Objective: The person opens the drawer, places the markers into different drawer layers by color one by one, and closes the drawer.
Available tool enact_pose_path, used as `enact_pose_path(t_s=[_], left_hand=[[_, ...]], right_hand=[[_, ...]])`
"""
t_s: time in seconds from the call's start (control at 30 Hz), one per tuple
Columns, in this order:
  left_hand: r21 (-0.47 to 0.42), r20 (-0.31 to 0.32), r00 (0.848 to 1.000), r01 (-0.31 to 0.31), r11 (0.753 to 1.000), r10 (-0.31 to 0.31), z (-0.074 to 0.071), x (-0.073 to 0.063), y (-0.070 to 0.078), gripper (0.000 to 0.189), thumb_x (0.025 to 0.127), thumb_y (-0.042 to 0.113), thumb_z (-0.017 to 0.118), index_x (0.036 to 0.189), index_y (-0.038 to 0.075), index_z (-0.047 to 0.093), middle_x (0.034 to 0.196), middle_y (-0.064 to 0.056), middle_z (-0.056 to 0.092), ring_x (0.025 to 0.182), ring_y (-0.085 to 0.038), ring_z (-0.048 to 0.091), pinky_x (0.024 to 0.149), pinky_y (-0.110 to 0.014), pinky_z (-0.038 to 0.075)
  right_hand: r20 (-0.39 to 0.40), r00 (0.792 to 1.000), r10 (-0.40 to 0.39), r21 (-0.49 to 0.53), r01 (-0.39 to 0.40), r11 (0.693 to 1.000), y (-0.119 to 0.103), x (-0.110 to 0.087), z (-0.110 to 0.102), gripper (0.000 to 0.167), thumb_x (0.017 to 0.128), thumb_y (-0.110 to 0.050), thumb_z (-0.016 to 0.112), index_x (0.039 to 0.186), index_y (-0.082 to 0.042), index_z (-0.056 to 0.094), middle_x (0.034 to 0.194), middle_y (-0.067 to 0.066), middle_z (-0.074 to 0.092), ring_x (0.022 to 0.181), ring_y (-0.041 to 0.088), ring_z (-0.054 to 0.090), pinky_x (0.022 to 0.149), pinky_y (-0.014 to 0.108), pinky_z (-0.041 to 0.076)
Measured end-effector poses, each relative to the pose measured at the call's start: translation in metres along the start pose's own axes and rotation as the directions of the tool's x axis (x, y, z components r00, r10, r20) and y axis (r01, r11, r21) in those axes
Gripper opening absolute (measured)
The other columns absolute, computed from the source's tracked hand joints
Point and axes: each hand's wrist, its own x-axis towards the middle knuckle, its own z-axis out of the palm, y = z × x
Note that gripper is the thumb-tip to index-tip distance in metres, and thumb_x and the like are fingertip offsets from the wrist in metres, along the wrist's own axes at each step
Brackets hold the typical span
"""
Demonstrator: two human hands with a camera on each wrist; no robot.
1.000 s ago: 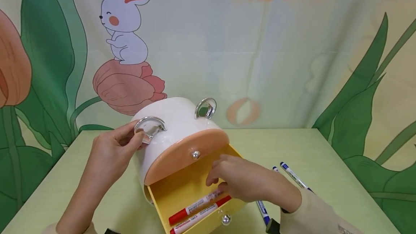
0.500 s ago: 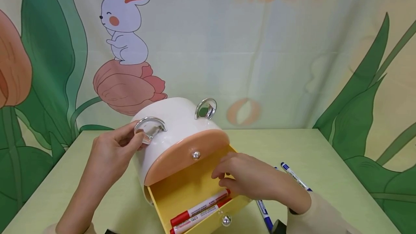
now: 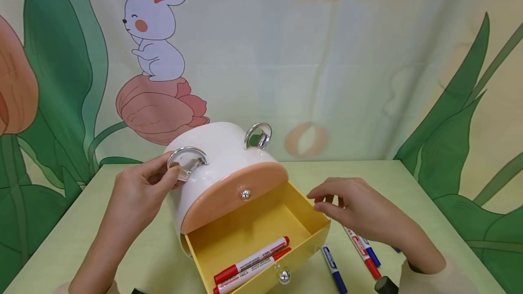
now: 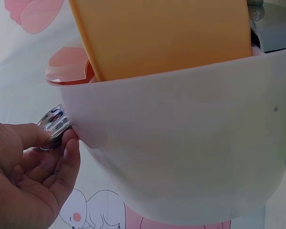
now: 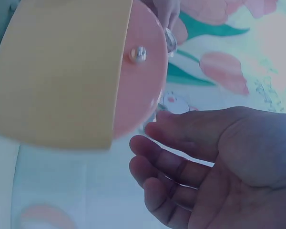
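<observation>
A white rounded box (image 3: pixel 220 144) with an orange front and two silver ear-shaped rings stands on the table. My left hand (image 3: pixel 140 189) pinches the left silver ring (image 3: pixel 189 149) between thumb and fingers; the left wrist view shows the same ring (image 4: pixel 55 121) at the box's side. Below the orange front (image 3: pixel 234 201), the yellow drawer (image 3: pixel 233 235) is pulled out. Two red-capped markers (image 3: pixel 257 257) lie side by side along its front wall. My right hand (image 3: pixel 359 203), fingers loosely bent and holding nothing, hovers just right of the drawer; its palm (image 5: pixel 257 148) shows bare in the right wrist view.
Right of the drawer, a blue marker (image 3: pixel 334 269), a red marker (image 3: pixel 363 255) and another blue marker (image 3: pixel 372 254) lie on the pale green table (image 3: pixel 441 262). The second silver ring (image 3: pixel 268 137) sits on top. Behind hangs a printed curtain (image 3: pixel 327 58).
My right hand has moved out of the drawer to the right, leaving the red markers in it. One red marker has rolled closer to the other. The left hand stays on the ring.
</observation>
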Motion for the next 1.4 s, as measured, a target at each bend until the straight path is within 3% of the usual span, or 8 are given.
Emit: enact_pose_path(t_s=[0.33,0.7,0.9,1.13,1.4], left_hand=[[0.009,-0.005,1.000,0.012,1.000,-0.011,-0.001,-0.001,-0.001,0.047,0.104,0.023,0.063,0.147,0.004,0.056,0.125,-0.021,0.070,0.102,-0.030,0.074,0.087,-0.037,0.055],[0.000,-0.013,1.000,0.002,1.000,-0.002,-0.001,-0.001,-0.002,0.046,0.104,0.021,0.064,0.146,0.004,0.057,0.122,-0.021,0.071,0.100,-0.028,0.075,0.087,-0.035,0.056],[-0.011,-0.010,1.000,-0.009,1.000,0.009,-0.001,-0.001,-0.001,0.046,0.104,0.021,0.064,0.146,0.004,0.058,0.125,-0.021,0.070,0.102,-0.029,0.074,0.086,-0.033,0.056],[-0.019,-0.007,1.000,-0.016,1.000,0.016,0.002,-0.001,-0.001,0.045,0.104,0.019,0.065,0.145,0.003,0.058,0.125,-0.022,0.070,0.103,-0.030,0.074,0.085,-0.033,0.057],[-0.014,-0.010,1.000,-0.020,1.000,0.019,0.001,0.000,-0.001,0.045,0.104,0.021,0.064,0.145,0.004,0.058,0.125,-0.021,0.070,0.103,-0.030,0.074,0.085,-0.034,0.057]], right_hand=[[-0.133,0.989,0.059,0.034,-0.055,0.998,0.036,-0.022,-0.007,0.017,0.099,-0.009,0.071,0.114,-0.011,0.077,0.102,-0.006,0.073,0.085,0.010,0.065,0.072,0.026,0.058],[-0.145,0.960,0.241,0.068,-0.233,0.970,0.067,-0.036,0.003,0.017,0.099,-0.012,0.070,0.114,-0.006,0.076,0.100,0.000,0.074,0.081,0.015,0.064,0.069,0.024,0.058],[-0.134,0.933,0.335,0.077,-0.327,0.942,0.086,-0.048,0.009,0.019,0.098,-0.013,0.071,0.115,-0.003,0.075,0.098,0.000,0.074,0.082,0.017,0.063,0.064,0.025,0.057],[-0.138,0.876,0.462,0.061,-0.459,0.887,0.106,-0.059,0.023,0.022,0.097,-0.012,0.072,0.115,0.000,0.075,0.099,0.003,0.074,0.083,0.018,0.062,0.063,0.025,0.055],[-0.132,0.833,0.537,0.035,-0.538,0.843,0.120,-0.059,0.047,0.023,0.096,-0.008,0.072,0.116,0.002,0.074,0.095,0.002,0.072,0.080,0.018,0.058,0.066,0.026,0.056]])
